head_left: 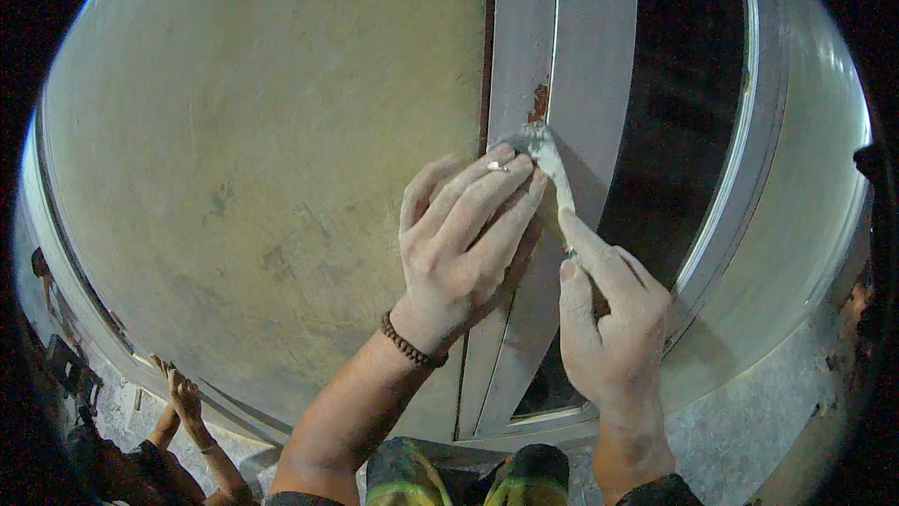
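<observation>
My right hand (613, 323) is closed round the handle of a putty knife (559, 174), with the forefinger stretched along it. Its blade, smeared with whitish putty, points up against the grey metal frame (595, 66), just below a rust-brown bare patch (538, 102). My left hand (468, 234), dusty and wearing a brown bead bracelet (407, 341), meets the blade at its fingertips. A flat grey edge shows beyond those fingers, but what they grip is mostly hidden, as is the thumb. A small white dab (497, 166) sits on one finger.
A wide yellowish-grey panel (281, 113) fills the left side. Right of the frame is a dark opening (679, 85), then a pale panel (810, 178). Another person's hands (183, 398) are at lower left. My knees (529, 476) show above the grey floor (721, 394).
</observation>
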`<action>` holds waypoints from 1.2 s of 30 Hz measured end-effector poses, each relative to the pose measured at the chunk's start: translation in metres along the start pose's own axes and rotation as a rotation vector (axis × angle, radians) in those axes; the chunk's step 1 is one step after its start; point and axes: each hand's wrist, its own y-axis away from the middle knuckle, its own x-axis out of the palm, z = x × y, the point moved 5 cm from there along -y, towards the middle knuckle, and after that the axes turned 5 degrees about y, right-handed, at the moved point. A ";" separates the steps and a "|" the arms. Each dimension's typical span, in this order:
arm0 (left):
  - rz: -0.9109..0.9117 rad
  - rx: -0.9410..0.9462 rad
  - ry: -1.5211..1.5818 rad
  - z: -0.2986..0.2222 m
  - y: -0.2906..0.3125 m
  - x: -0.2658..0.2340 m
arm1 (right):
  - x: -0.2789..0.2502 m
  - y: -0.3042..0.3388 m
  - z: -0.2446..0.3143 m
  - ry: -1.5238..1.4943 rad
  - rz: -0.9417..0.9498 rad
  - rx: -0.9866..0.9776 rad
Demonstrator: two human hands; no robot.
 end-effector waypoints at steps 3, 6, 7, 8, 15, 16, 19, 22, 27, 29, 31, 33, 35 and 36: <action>0.013 -0.079 0.013 0.001 -0.002 0.005 | -0.003 -0.001 -0.003 -0.004 0.033 0.043; -0.002 -0.020 0.026 -0.003 -0.002 0.003 | -0.007 0.001 0.004 0.014 0.012 -0.013; -0.021 0.035 0.014 -0.008 -0.002 0.003 | -0.007 0.000 0.000 0.030 0.041 0.046; -0.019 -0.020 0.016 -0.006 -0.003 0.004 | -0.009 0.001 -0.002 0.024 0.042 0.058; -0.002 -0.004 0.015 -0.042 -0.024 0.044 | -0.053 -0.002 -0.037 0.026 0.015 -0.024; -0.045 0.013 0.025 -0.045 -0.029 0.050 | -0.060 -0.001 -0.044 0.011 0.043 0.045; -0.051 -0.006 0.039 -0.057 -0.037 0.062 | -0.074 -0.002 -0.055 0.011 0.066 0.067; -0.032 -0.002 0.028 -0.057 -0.039 0.065 | -0.077 -0.007 -0.053 0.054 -0.034 -0.062; -0.031 0.007 0.040 -0.046 -0.041 0.063 | -0.068 -0.014 -0.058 -0.011 0.031 0.058; -0.047 0.016 0.029 -0.047 -0.046 0.067 | -0.072 -0.016 -0.056 -0.014 -0.010 -0.038; -0.073 0.041 0.031 -0.050 -0.053 0.071 | -0.077 -0.021 -0.062 0.005 -0.047 -0.080; -0.080 0.015 0.024 -0.054 -0.060 0.074 | -0.084 -0.023 -0.071 -0.004 -0.007 0.030; -0.068 -0.005 0.054 -0.061 -0.066 0.076 | -0.093 -0.023 -0.069 -0.001 -0.018 -0.017; -0.069 0.043 0.056 -0.070 -0.067 0.074 | -0.095 -0.023 -0.067 0.008 -0.010 -0.015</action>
